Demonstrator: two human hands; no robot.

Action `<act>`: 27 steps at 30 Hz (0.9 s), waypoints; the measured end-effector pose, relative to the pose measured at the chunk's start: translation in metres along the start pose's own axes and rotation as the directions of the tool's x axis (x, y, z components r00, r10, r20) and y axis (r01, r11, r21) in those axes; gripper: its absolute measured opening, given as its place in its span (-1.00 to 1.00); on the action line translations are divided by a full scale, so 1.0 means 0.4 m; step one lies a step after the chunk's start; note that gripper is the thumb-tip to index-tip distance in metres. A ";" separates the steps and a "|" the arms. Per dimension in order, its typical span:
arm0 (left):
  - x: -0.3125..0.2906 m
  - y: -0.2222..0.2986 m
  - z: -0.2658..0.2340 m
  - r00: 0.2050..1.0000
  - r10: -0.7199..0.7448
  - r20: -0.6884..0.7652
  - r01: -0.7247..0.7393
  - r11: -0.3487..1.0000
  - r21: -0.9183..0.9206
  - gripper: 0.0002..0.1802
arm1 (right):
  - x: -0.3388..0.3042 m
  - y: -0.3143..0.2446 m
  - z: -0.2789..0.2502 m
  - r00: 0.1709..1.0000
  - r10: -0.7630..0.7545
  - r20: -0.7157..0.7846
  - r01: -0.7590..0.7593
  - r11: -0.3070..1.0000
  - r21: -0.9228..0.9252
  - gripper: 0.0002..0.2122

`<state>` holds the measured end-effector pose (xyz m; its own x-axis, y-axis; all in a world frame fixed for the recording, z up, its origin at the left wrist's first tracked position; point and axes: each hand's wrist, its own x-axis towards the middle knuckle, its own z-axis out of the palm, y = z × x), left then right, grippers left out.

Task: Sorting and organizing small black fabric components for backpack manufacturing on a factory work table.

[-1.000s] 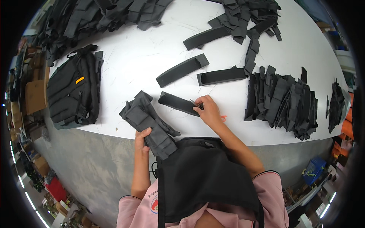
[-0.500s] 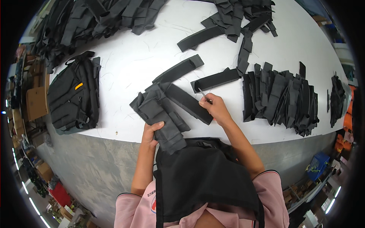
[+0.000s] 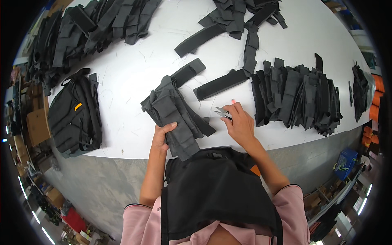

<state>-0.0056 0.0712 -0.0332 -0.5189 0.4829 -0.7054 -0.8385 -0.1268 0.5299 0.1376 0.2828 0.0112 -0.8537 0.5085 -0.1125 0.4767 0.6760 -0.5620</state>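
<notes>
My left hand (image 3: 163,136) is closed round a bundle of dark grey fabric strips (image 3: 175,118), thumb on top and the other fingers hidden underneath. Another strip's end (image 3: 206,127) pokes out from the bundle's right side. In my right hand (image 3: 240,124) is a small pair of thread snips (image 3: 223,113), its blades apart and pointing left, touching no fabric. A loose strip with a black facing (image 3: 220,85) lies just beyond the snips. A further strip (image 3: 188,72) lies partly behind the bundle.
A black backpack (image 3: 75,114) lies at the table's left. Strips are heaped at far left (image 3: 98,28) and far middle (image 3: 228,16), with a row of them (image 3: 298,96) on the right. Loose threads litter the white table (image 3: 134,73). Dark fabric (image 3: 360,94) lies at the right edge.
The strip that stretched between the bundle and my right hand is now tucked mostly under the bundle. My right hand has drawn back from the loose strip, and the snips' blades now show apart.
</notes>
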 end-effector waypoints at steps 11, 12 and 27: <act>-0.013 0.010 -0.020 0.999 0.022 0.042 -0.021 1.000 -0.018 -0.38 | 0.078 0.024 0.044 0.849 -0.521 0.090 0.524 0.807 -0.273 -0.84; -0.014 0.012 -0.020 0.999 0.016 0.040 -0.015 1.000 -0.012 -0.38 | 0.071 0.026 0.036 0.868 -0.493 0.058 0.490 0.835 -0.249 -0.84; -0.045 0.030 -0.014 0.998 0.057 -0.025 -0.057 0.998 0.007 -0.40 | 0.049 0.024 0.035 0.900 -0.435 0.041 0.434 0.881 -0.189 -0.82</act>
<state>-0.0074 0.0560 -0.0166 -0.5698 0.4532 -0.6855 -0.8065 -0.1484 0.5723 0.1224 0.2917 -0.0080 -0.9839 0.1416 0.1094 0.0888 0.9171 -0.3887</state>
